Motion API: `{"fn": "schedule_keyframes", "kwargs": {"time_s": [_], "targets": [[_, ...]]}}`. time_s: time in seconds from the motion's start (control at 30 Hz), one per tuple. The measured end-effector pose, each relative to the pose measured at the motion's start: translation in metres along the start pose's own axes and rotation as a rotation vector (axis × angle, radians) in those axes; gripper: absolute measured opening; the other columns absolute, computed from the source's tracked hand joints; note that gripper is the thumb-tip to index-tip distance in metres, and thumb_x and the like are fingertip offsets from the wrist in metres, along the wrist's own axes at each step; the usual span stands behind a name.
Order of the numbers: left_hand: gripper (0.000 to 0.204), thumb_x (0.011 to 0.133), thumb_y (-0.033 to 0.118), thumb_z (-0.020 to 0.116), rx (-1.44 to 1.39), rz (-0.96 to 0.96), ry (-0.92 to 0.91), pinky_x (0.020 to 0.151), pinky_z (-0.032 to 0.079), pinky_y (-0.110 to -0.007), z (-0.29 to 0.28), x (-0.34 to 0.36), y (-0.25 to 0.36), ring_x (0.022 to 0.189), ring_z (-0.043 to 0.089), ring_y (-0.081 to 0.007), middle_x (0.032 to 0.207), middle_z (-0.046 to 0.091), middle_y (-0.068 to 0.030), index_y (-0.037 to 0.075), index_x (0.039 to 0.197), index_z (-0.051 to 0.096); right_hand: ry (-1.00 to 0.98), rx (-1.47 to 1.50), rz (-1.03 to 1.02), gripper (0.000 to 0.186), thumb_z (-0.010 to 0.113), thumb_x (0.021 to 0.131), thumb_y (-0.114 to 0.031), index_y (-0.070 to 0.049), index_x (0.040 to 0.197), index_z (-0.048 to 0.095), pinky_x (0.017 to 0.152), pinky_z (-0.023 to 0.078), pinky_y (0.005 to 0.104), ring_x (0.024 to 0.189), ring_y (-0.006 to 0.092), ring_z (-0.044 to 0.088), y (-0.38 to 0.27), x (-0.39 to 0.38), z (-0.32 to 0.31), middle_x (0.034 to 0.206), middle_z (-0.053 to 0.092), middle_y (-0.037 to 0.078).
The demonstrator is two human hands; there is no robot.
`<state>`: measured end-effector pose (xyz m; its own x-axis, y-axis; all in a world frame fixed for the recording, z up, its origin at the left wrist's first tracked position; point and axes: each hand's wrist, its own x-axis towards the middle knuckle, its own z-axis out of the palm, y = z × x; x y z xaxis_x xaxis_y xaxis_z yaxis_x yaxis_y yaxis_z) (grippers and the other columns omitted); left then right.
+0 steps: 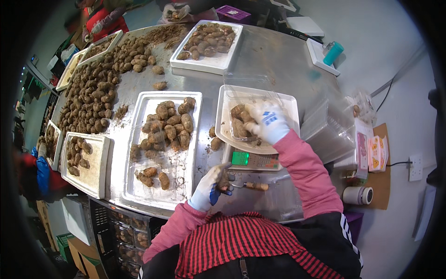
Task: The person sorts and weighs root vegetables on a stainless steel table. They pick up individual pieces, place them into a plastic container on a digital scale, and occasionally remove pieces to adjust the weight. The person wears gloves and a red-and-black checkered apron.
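My right hand [269, 122], in a white glove with a blue print, is closed over brown taros [239, 122] in a clear plastic clamshell box [246, 138]. The box sits in a white tray [290, 109] on a scale [260, 161] with a lit green display. Left of the wooden-handled knife [256, 186], my left hand [214, 185] is gloved in white and blue. Its soiled fingers curl round something dark, partly hidden. A few loose taros [215, 142] lie by the scale. To the left, a white foam tray [134, 186] bears more taros and a clear lid-like sheet.
A large pile of taros [90, 93] covers the metal table's left side. Another foam tray of taros [206, 69] stands at the back. Stacked clear boxes [327, 128], a teal bottle [333, 53] and a steel cup [357, 195] are at right. Another person [106, 21] works far left.
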<state>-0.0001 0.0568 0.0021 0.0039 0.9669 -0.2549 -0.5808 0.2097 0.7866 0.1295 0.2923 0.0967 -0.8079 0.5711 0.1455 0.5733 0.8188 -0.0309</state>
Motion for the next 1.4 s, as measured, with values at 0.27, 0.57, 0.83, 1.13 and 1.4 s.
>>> {"fn": "schedule_keyframes", "kwargs": {"time_s": [0.27,0.57,0.83,1.13,1.4], "targets": [[0.075,0.091,0.031,0.064,0.060,-0.050,0.084,0.081,0.046,-0.029,-0.003,0.009,0.004,0.096,0.056,-0.0156,0.127,0.053,-0.0119,0.006,0.152,0.028,0.485,0.633,0.478,0.041,0.067,0.089,-0.026,0.001,0.119,0.063,0.083,0.054,0.0339,0.096,0.0269,0.067,0.041,-0.010,-0.025,0.104,0.069,0.018],[0.062,0.095,0.013,0.060,0.165,-0.022,0.037,0.092,0.045,-0.026,0.009,0.017,0.022,0.103,0.053,-0.0133,0.120,0.054,-0.0087,-0.002,0.148,0.031,0.002,0.361,0.058,0.037,0.067,0.081,-0.023,-0.002,0.112,0.066,0.082,0.051,0.0439,0.087,0.0372,0.065,0.035,0.014,-0.005,0.093,0.068,0.021],[0.060,0.094,0.014,0.061,0.136,-0.145,0.071,0.075,0.045,-0.021,0.022,0.008,0.040,0.086,0.053,-0.0064,0.107,0.056,-0.0044,0.001,0.146,0.036,-0.244,0.442,0.151,0.035,0.069,0.075,-0.019,-0.002,0.105,0.067,0.084,0.052,0.0391,0.089,0.0298,0.067,0.039,0.029,-0.006,0.096,0.068,0.020],[0.061,0.091,0.011,0.061,0.380,0.222,0.056,0.098,0.042,-0.029,0.027,0.014,0.041,0.113,0.053,-0.0171,0.128,0.055,-0.0121,-0.003,0.145,0.037,0.157,1.355,0.331,0.027,0.061,0.090,-0.002,0.002,0.117,0.060,0.092,0.048,0.0285,0.106,0.0158,0.059,0.061,-0.033,-0.015,0.117,0.062,0.009],[0.059,0.079,0.008,0.062,1.264,0.927,0.151,0.075,0.049,-0.048,0.076,0.103,0.094,0.087,0.061,-0.0378,0.103,0.059,-0.0202,0.003,0.136,0.048,0.448,1.421,0.350,0.036,0.060,0.085,0.005,0.003,0.121,0.056,0.093,0.048,0.0280,0.108,0.0151,0.059,0.040,-0.066,-0.012,0.117,0.063,0.009]]}}
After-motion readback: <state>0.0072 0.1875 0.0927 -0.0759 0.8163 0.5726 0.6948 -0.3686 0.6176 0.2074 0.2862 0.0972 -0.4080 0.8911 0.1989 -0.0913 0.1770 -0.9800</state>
